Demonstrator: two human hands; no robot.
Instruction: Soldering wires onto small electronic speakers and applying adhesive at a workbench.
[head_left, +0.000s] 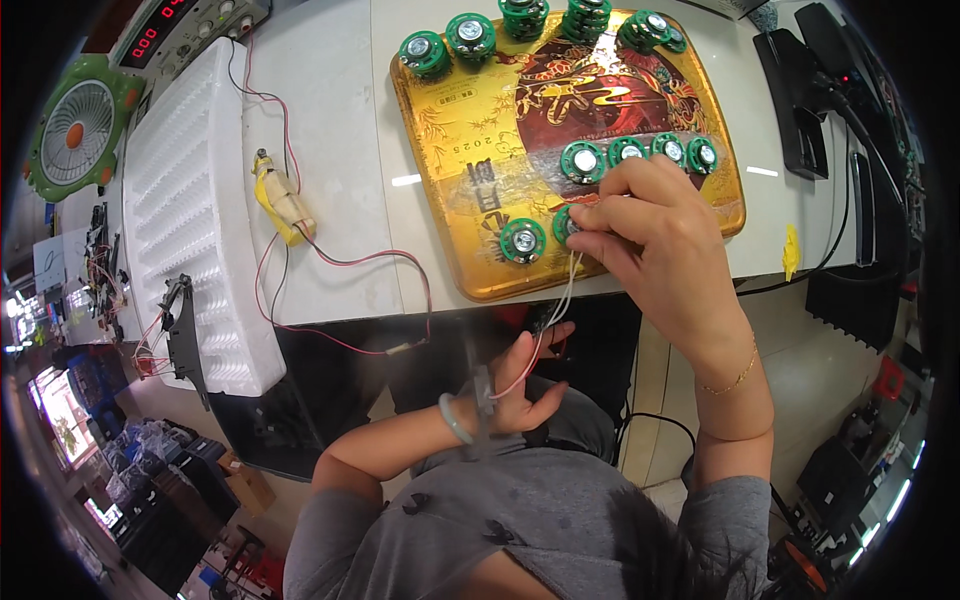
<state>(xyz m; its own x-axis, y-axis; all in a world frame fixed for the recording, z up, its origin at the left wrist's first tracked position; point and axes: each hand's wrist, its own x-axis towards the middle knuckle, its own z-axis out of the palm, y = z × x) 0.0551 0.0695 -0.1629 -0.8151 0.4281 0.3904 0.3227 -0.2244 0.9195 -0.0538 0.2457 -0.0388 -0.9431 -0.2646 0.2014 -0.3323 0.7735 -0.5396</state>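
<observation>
Past dark hair [645, 540] at lower right, pinching a green-rimmed disc [562, 226] on the gold tin [450, 150], right of centre, with right hand [670, 230]; left hand [520, 392] half-open by pale wires [573, 268], cannot tell if gripping. Could tear wires loose by tugging.

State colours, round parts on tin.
Round parts: green rims, silvery centres; clearest in the head view.

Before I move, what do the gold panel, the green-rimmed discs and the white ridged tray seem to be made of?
Gold panel: probably printed metal, glossy, since its rim and face gleam. Green-rimmed discs: silvery, shiny centres suggest metal; the rims could be circuit board or plastic. White ridged tray: likely foam, matte, judging by its thick, chalky walls.
</observation>
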